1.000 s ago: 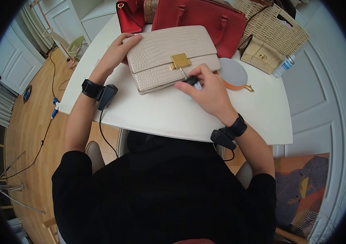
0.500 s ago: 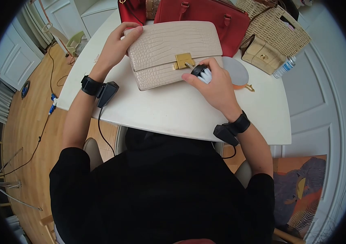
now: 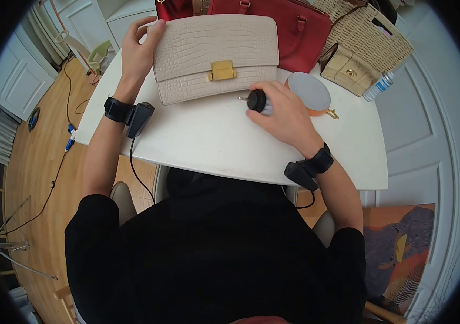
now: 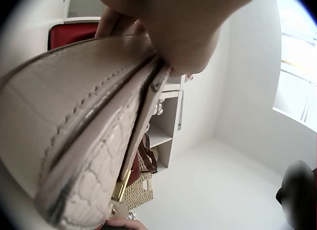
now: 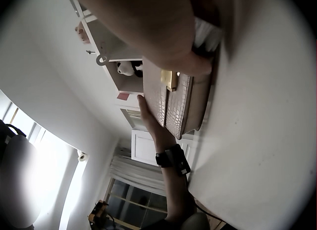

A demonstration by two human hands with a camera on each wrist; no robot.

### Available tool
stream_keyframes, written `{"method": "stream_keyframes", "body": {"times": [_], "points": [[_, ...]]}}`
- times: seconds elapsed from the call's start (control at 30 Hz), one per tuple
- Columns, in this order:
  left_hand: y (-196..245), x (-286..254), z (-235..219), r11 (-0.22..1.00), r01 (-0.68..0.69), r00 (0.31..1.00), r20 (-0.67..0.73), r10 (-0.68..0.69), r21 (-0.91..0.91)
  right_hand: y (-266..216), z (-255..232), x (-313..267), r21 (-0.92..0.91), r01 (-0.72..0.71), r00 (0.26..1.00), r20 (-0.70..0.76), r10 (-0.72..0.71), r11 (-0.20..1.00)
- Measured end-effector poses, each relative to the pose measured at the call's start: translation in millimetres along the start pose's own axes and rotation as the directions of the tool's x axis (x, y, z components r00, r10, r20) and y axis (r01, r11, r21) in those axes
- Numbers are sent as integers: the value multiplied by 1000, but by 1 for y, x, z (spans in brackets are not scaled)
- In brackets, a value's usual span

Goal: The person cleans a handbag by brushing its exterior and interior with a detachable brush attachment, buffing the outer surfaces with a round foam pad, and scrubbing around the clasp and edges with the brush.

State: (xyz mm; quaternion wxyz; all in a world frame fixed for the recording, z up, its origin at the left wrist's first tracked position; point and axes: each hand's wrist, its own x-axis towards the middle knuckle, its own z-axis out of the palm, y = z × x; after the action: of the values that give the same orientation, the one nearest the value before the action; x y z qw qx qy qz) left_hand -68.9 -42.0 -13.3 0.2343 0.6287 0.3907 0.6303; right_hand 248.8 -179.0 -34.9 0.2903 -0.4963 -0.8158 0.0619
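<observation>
A cream crocodile-textured bag (image 3: 186, 48) with a gold clasp (image 3: 222, 71) is held up on the table by the left hand (image 3: 139, 51), whose thumb and fingers grip its upper left corner. The left wrist view shows the bag's side edge (image 4: 94, 185) close up. Below and right of the clasp, the right hand (image 3: 286, 113) pinches a black round-topped brush (image 3: 256, 100) with white bristles and a small metal tip pointing left. The brush stands apart from the bag in the head view.
Behind stand a red handbag (image 3: 289, 38), a woven bag (image 3: 386, 48) and a small gold bag (image 3: 348, 70). A round grey-topped case (image 3: 308, 93) with a gold chain lies right of the right hand, and a spray can (image 3: 378, 86) stands at the table's right.
The bag and left hand have moved left and away from the body. The brush, earlier with its tip at the clasp, is now away from it, below and to the right.
</observation>
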Motion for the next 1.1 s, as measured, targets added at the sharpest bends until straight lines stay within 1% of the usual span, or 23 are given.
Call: {"method": "stream_keyframes", "body": {"times": [0.03, 0.1, 0.13, 0.17, 0.2, 0.23, 0.3, 0.33, 0.37, 0.4, 0.47, 0.5, 0.6, 0.67, 0.7, 0.77, 0.8, 0.87, 0.93, 1.03, 1.1], "points": [[0, 0, -1, 1000, -8, 1000, -18, 8, 11, 2, -1, 0, 3, -1, 1000, 1, 1, 1000], [-1, 0, -2, 1000, -11, 999, -35, 12, 21, 6, -2, -1, -124, -26, 1000, -17, 24, 992], [-2, 1, -2, 996, -69, 997, -28, 71, 58, 7, -2, 0, -123, -29, 1000, -16, 27, 992], [-3, 2, -2, 987, -128, 991, -20, 130, 93, 9, -2, 1, -114, -51, 997, -59, 44, 992], [-4, 2, -2, 987, -129, 991, -18, 131, 93, 10, -2, 2, -104, -71, 993, -104, 60, 992], [-6, 2, -1, 989, -130, 991, -4, 131, 68, 12, -2, 3, -104, -72, 993, -105, 61, 992], [-4, 0, 0, 991, -130, 991, 6, 130, 43, 19, -1, 3, -181, -47, 990, -138, 22, 982], [-2, -2, -1, 992, -118, 992, 41, 117, 34, 21, 0, 2, -182, -44, 990, -138, 19, 982], [0, -2, -2, 994, -107, 991, 77, 105, 26, 22, 1, 1, -223, -25, 991, -136, -5, 975], [0, -2, -2, 994, -111, 991, 77, 109, 26, 23, 2, 1, -264, -8, 991, -134, -28, 964], [-2, -1, 0, 981, -179, 979, 112, 171, 68, 24, 2, 1, -298, -1, 988, -148, -45, 955], [-2, -1, 1, 982, -180, 979, 111, 172, 65, 25, 1, 0, -331, 7, 986, -156, -62, 944], [-1, -3, 3, 974, -201, 977, 94, 192, 106, 25, 1, -1, -387, -9, 987, -150, -53, 922], [2, -5, 6, 968, -214, 975, 91, 202, 135, 26, 2, 0, -393, -2, 986, -152, -63, 920], [3, -6, 7, 968, -212, 975, 91, 201, 135, 27, 1, -1, -401, 2, 986, -151, -69, 916], [6, -9, 7, 979, -146, 986, 102, 132, 144, 27, 1, -1, -412, 16, 984, -157, -89, 911], [6, -9, 6, 978, -147, 986, 102, 133, 145, 27, 2, -1, -421, 29, 980, -165, -108, 907], [8, -7, 4, 984, -83, 989, 134, 62, 159, 25, 2, 0, -424, 34, 979, -167, -115, 905], [13, -9, 5, 983, -60, 989, 144, 35, 173, 22, 1, 0, -429, 37, 979, -166, -119, 903], [13, -14, 8, 982, -17, 988, 152, -13, 190, 16, 3, 5, -391, 65, 964, -213, -159, 918], [16, -18, 13, 983, 3, 987, 159, -33, 185, 11, 3, 8, -254, 56, 969, -217, -114, 965]]}}
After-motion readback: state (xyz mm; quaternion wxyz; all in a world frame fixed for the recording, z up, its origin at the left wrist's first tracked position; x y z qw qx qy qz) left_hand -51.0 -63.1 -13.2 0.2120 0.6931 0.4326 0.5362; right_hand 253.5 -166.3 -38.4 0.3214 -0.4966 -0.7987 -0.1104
